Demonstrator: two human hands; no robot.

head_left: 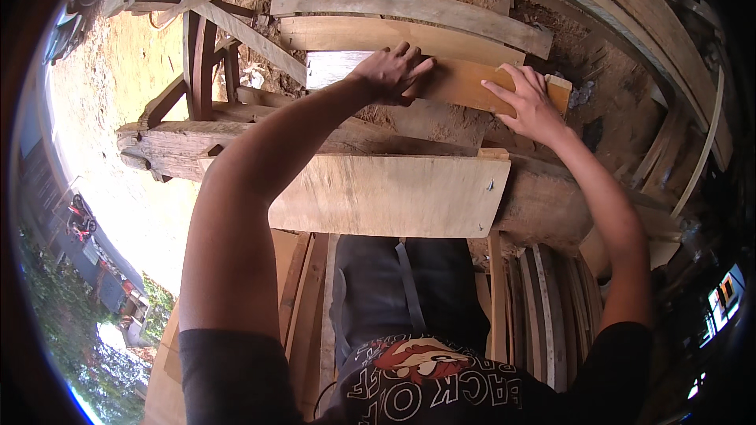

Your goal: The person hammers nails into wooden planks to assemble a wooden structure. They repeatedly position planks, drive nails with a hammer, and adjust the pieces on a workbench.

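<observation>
A long wooden board (465, 83) lies crosswise in front of me, its left end bright with light and its right part yellowish brown. My left hand (394, 75) rests over the board's middle with fingers apart. Near the board's right end, my right hand (529, 102) holds it, some fingertips bent over the far edge. Closer to my body, a pale plywood panel (386, 193) stands at the near side of a thick timber beam (177, 149). Small dark marks, perhaps nails, show near the panel's right edge.
Beyond the board lie more planks (409, 9) on brown, littered ground. A timber trestle (205, 55) stands at the left. Long boards (614, 0) curve along the far right, and several upright strips (543, 299) stand beside my right leg. Parked motorcycles (81, 219) appear at far left.
</observation>
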